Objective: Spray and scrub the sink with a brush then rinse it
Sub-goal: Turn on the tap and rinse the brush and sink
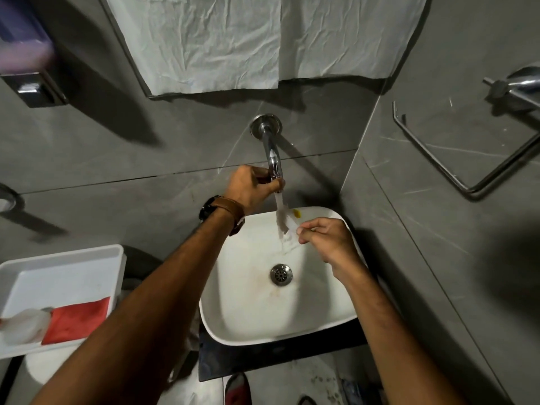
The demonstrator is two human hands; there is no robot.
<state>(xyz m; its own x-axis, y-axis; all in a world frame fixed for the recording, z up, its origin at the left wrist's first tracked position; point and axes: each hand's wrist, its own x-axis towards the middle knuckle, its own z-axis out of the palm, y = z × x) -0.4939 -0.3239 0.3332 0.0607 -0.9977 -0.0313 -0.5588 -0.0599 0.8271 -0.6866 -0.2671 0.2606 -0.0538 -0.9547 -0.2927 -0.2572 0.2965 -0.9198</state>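
Note:
A white basin sink [222, 325] sits below a chrome wall faucet [271, 150]. Water [280, 213] runs from the spout into the bowl above the metal drain [281, 274]. My left hand [251, 187], with a brown-strapped watch on its wrist, is closed around the faucet's end. My right hand [327, 238] hovers over the sink's right side and pinches a thin pale brush [291, 228], whose head is in the water stream. A small yellow blob [296, 212] lies on the sink's back rim. Faint brownish stains show on the bowl's floor.
A white tray [58, 258] at the left holds a red cloth [79, 320] and a crumpled white item [23, 325]. A soap dispenser [26, 54] hangs at the upper left, a chrome towel ring [467, 182] on the right wall. Crinkled paper [233, 39] covers the mirror.

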